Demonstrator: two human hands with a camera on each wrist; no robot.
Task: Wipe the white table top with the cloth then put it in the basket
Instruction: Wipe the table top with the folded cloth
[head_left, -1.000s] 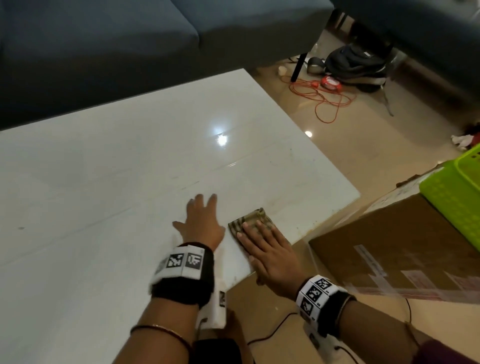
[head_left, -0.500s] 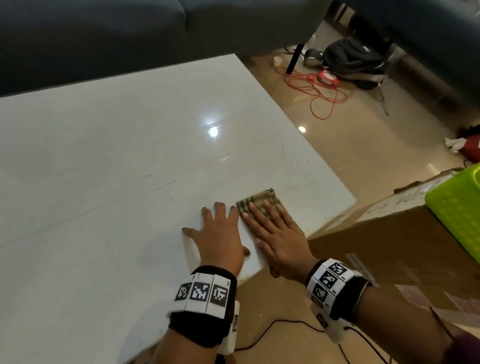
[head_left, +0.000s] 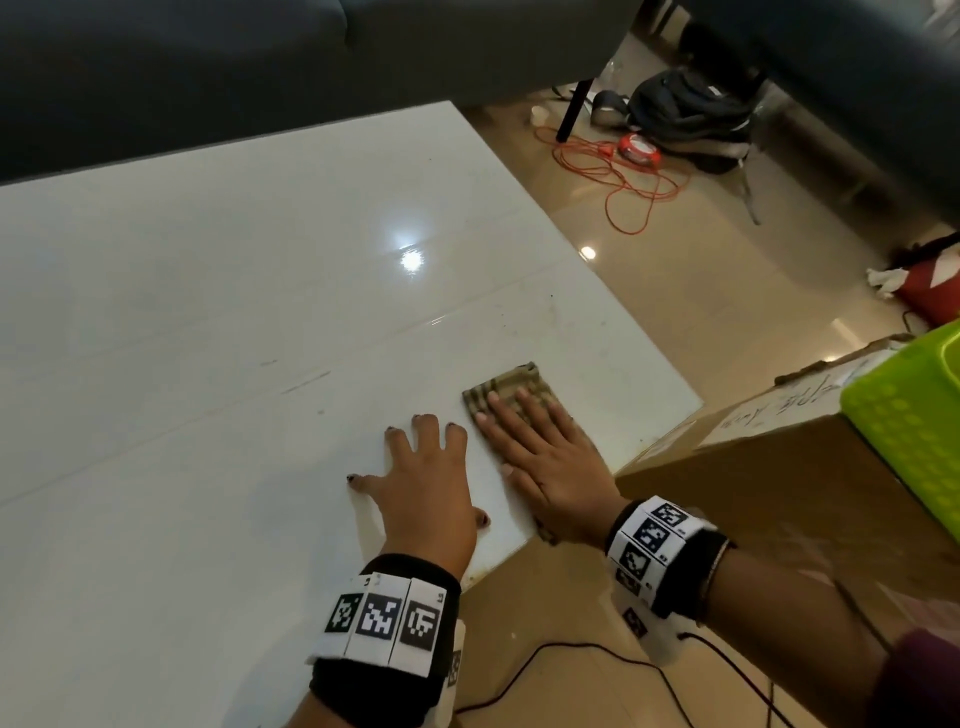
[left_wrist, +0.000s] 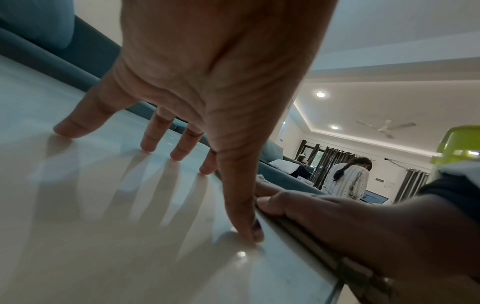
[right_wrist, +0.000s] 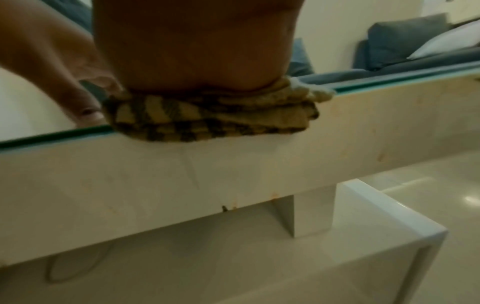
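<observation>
A folded tan checked cloth (head_left: 511, 387) lies on the white table top (head_left: 234, 312) near its front right corner. My right hand (head_left: 540, 447) presses flat on the cloth with straight fingers. In the right wrist view the cloth (right_wrist: 213, 117) bulges over the table's front edge under my palm. My left hand (head_left: 426, 478) rests flat on the bare table just left of the cloth, fingers spread, as the left wrist view shows (left_wrist: 182, 115). The green basket (head_left: 914, 415) stands on a cardboard box at the right.
A cardboard box (head_left: 779, 493) stands on the floor close to the table's right corner. A dark sofa (head_left: 260, 62) runs along the far side. An orange cable (head_left: 623, 176) and a bag (head_left: 685, 114) lie on the floor. A person (left_wrist: 348, 179) stands far off.
The right hand has slid the cloth a little away from the front edge across the table. The left hand has shifted slightly right and stays flat beside it.
</observation>
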